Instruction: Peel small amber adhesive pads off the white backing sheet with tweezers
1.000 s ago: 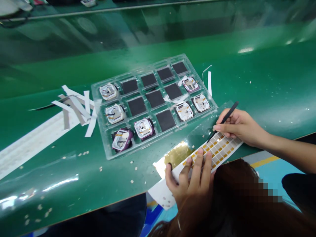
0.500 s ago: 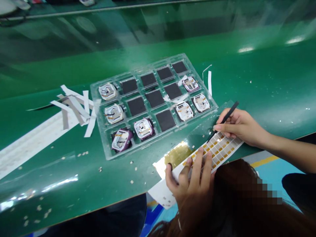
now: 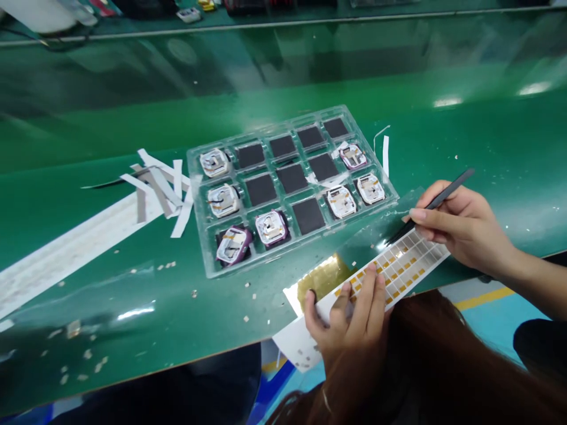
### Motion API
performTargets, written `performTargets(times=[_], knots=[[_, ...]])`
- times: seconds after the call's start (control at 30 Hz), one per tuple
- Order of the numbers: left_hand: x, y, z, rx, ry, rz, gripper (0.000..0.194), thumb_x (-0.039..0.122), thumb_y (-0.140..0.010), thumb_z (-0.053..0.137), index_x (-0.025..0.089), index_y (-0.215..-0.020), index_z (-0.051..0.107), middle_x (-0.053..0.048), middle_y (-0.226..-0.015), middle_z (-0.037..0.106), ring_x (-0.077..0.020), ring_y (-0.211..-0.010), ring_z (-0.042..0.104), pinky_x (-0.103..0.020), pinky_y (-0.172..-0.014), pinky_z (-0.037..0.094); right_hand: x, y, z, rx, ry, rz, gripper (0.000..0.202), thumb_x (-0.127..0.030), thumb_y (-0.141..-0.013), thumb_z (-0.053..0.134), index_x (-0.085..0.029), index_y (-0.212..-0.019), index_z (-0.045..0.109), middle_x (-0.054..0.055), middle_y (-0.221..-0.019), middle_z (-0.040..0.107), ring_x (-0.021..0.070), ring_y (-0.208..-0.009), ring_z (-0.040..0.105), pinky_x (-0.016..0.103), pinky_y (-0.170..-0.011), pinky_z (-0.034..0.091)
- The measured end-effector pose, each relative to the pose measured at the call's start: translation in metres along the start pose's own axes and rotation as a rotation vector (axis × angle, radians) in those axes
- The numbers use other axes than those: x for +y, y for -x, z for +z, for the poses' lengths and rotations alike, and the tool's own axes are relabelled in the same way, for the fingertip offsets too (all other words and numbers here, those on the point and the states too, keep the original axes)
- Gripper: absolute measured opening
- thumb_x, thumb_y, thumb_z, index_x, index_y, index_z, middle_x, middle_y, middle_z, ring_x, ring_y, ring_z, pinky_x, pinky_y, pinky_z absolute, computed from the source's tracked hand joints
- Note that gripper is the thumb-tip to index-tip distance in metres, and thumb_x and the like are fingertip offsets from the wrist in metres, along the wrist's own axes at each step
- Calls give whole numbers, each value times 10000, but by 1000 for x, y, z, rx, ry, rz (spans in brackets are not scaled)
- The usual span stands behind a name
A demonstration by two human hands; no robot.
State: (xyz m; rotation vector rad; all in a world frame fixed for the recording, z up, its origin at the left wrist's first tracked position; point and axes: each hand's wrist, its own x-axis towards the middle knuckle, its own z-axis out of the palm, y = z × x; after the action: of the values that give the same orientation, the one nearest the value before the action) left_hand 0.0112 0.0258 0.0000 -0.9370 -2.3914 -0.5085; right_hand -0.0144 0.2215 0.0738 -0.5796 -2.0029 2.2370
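Bench, upper right: glossy green, smooth, reflective. Tray, centre: clear glossy plastic. Strips, left: matt white paper. Tweezers, right: matt black. Sheet, lower right: white paper, amber film squares.

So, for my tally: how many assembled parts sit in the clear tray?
7 parts: three in the tray's left column, one beside the frontmost, three at the right end.

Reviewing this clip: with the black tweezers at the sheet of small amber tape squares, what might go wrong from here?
1. The white backing sheet of amber tape squares overhangs the green table's edge, pinned only by the left hand; it may shift or buckle.
2. The black tweezers in the right hand could lift two neighbouring squares, as these sit close together.
3. The clear plastic compartment tray lies close by; a sleeve or wrist might nudge it.
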Motion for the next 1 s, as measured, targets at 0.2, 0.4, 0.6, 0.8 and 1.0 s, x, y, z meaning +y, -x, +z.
performTargets(times=[0.2,0.4,0.6,0.8,1.0], knots=[[-7,2,-18,-95,85,54,255,270,-833,589,163,-1058,643,16,-1136,651,-218,-947,534,-563,-1109,198,15,-6,21,-187,14,107,286,-298,-672,784,-174,-733,534,-34,-525,579,79,-452,512,209,-437,410],[-10,10,-22,-123,138,31,280,288,-858,560,146,-1090,628,-3,-1136,652,-211,-1005,530,-530,-1128,196,24,-8,23,-187,29,111,289,-292,-683,780,-159,-710,525,-48,-493,556,64,-438,506,181,-425,409],[-10,9,-20,-110,155,28,287,298,-867,543,138,-1089,629,-10,-1123,658,-208,-997,531,-527,-1132,182,24,-9,23,-190,75,119,284,-298,-688,774,-157,-716,529,-47,-489,555,64,-427,501,178,-405,386],[-7,9,-21,-95,179,-9,280,283,-884,510,130,-1084,632,-8,-1098,667,-214,-987,538,-537,-1123,194,23,-8,24,-181,91,134,319,-319,-663,784,-161,-735,516,-59,-462,545,58,-392,473,164,-373,348],[-6,12,-21,-121,152,2,284,261,-889,498,124,-1102,627,-30,-1046,677,-214,-996,545,-532,-1123,202,23,-11,25,-155,-28,145,288,-261,-643,799,-154,-693,536,-72,-441,502,36,-381,406,147,-353,272]])
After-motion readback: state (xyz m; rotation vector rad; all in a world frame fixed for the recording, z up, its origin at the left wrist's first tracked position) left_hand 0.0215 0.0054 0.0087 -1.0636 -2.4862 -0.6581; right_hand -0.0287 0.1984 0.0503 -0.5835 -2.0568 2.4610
